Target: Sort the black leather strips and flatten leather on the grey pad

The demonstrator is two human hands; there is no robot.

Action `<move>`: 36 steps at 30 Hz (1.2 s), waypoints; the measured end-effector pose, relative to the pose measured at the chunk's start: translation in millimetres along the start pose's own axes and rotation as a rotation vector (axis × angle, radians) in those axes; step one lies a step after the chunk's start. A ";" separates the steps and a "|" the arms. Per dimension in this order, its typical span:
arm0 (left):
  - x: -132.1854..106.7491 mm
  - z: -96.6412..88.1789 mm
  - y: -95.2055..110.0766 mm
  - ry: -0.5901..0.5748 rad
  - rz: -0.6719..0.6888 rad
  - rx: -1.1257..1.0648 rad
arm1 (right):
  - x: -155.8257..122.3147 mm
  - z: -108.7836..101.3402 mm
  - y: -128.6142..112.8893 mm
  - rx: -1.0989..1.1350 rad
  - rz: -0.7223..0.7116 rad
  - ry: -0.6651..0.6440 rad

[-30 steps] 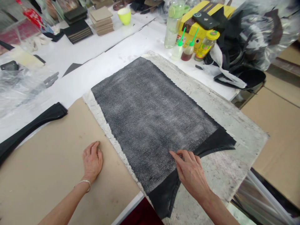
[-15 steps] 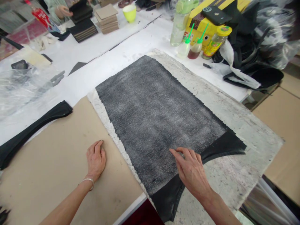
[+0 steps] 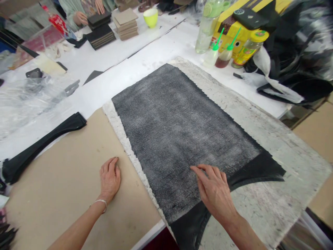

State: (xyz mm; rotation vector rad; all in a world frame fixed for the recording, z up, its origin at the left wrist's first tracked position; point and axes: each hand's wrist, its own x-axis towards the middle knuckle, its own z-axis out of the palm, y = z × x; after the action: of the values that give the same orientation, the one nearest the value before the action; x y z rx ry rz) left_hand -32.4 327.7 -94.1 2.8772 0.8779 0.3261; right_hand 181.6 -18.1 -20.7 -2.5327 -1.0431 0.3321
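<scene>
A large dark sheet-like layer (image 3: 182, 132) with fine stepped side edges and a speckled grey surface lies on the pale board. At its near end is a smooth black piece (image 3: 257, 166) with a curved, stitched-looking edge. My right hand (image 3: 215, 191) is over that end, thumb and fingers drawn together at the speckled surface. Whatever lies between the fingertips is hidden. My left hand (image 3: 110, 178), a bracelet at its wrist, rests on a tan board (image 3: 73, 184) to the left, fingers loosely bent and holding nothing.
Black curved strips (image 3: 44, 146) lie at the left. Two green-tipped squeeze bottles (image 3: 225, 57), a jar (image 3: 248, 48) and a water bottle (image 3: 204, 33) stand at the back right. Across the table, a co-worker's hands (image 3: 81, 18) touch a dark stack (image 3: 101, 36).
The view has shifted slightly, so the table's contents appear further right. Both my hands keep nearly the same pose and place. Another hand of the co-worker shows over the dark stack.
</scene>
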 end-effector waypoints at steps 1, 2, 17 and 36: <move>0.1 0.1 0.1 0.000 -0.001 0.000 | 3.1 0.3 -0.5 -0.006 -0.005 0.002; 0.2 0.2 0.0 0.001 -0.003 -0.001 | 6.1 1.0 -0.9 -0.013 -0.013 0.002; 0.9 1.1 -1.9 -0.005 -0.015 -0.010 | 26.9 4.2 -5.7 -0.073 -0.054 -0.008; 2.0 2.2 -4.5 -0.015 -0.024 -0.013 | 54.8 13.0 -8.5 -0.065 -0.077 -0.025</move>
State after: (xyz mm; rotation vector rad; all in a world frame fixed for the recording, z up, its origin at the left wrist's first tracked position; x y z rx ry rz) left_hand -32.6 332.4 -96.6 2.8509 0.9032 0.3064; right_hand 209.8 30.0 -32.6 -2.5436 -1.1753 0.3137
